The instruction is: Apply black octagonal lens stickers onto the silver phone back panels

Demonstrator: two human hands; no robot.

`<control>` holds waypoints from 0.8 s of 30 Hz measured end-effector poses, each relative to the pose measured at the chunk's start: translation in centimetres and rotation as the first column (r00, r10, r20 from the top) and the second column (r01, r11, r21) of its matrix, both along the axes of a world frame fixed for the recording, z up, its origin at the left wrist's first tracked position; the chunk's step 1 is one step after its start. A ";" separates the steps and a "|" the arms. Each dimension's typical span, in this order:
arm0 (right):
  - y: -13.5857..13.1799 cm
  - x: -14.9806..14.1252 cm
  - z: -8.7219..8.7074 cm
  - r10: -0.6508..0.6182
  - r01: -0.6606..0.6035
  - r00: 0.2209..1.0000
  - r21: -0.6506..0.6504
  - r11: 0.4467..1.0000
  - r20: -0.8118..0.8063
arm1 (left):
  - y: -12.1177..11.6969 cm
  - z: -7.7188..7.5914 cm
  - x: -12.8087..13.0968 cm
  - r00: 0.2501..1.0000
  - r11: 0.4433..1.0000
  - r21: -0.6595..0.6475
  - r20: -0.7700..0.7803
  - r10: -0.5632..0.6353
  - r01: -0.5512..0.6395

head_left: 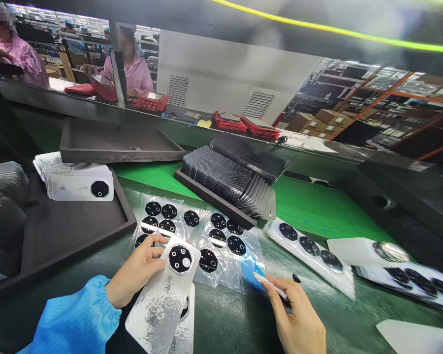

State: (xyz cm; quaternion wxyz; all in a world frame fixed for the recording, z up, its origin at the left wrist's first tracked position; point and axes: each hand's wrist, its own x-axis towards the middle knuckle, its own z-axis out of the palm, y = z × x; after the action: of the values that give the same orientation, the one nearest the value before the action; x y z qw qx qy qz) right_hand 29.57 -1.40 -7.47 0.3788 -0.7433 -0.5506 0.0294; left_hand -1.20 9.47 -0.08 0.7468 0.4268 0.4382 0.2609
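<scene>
My left hand [143, 268] is closed on the upper edge of a silver phone back cover [158, 300] with a black octagonal camera panel near its top. Beneath it lies a second silver cover [188, 322], partly hidden. Between finger and thumb, my right hand [295, 307] pinches a slim white stick-like tool [266, 281] with a dark rear part. The tool's tip is over a piece of blue film [251, 268], at the lower right of a clear plastic sheet [227, 280]. Several black octagonal camera panels [208, 260] are spread on that sheet.
Left stands a black tray [77, 231] with stacked silver covers [77, 182]. Behind are a grey tray [121, 156] and a rack of dark plates [221, 177]. Bagged panels [310, 246] lie right. Two people in pink [136, 73] sit across a bench with red folders [229, 121].
</scene>
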 end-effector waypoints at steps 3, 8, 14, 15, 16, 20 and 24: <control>0.0 -0.1 0.0 0.002 -0.002 1.000 0.008 1.000 0.030 | 0.0 -0.1 0.0 1.000 1.000 -0.003 0.003 0.008 -0.008; -0.1 -0.2 0.1 -0.001 0.001 0.998 0.001 1.000 0.060 | 0.0 -0.1 0.0 1.000 1.000 0.007 0.004 0.003 -0.003; 0.0 -0.2 0.2 -0.029 0.029 0.998 0.000 1.000 0.060 | -0.1 -0.2 0.0 1.000 1.000 -0.003 0.013 0.009 -0.009; 0.0 -0.2 0.2 -0.039 0.040 0.998 -0.013 0.999 0.054 | 0.0 -0.3 0.0 1.000 1.000 -0.005 0.018 0.009 -0.009; 0.1 -0.3 0.3 -0.050 0.052 0.998 -0.028 0.998 0.046 | 0.0 -0.3 -0.1 1.000 1.000 -0.006 0.022 0.010 -0.010; 0.0 -0.1 0.7 -0.128 0.130 0.991 -0.052 0.990 0.031 | 0.1 -0.5 -0.1 1.000 1.000 -0.004 0.023 0.016 -0.016; -0.4 1.3 0.6 -0.243 0.248 0.968 -0.089 0.965 0.070 | 0.0 0.0 0.0 1.000 1.000 -0.004 0.010 0.015 -0.015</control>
State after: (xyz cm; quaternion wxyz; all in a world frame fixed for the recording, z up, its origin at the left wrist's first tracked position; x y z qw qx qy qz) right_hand 30.84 -1.85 -6.85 0.3268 -0.8239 -0.4629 -0.0128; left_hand -1.23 9.49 -0.11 0.7479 0.4209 0.4381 0.2676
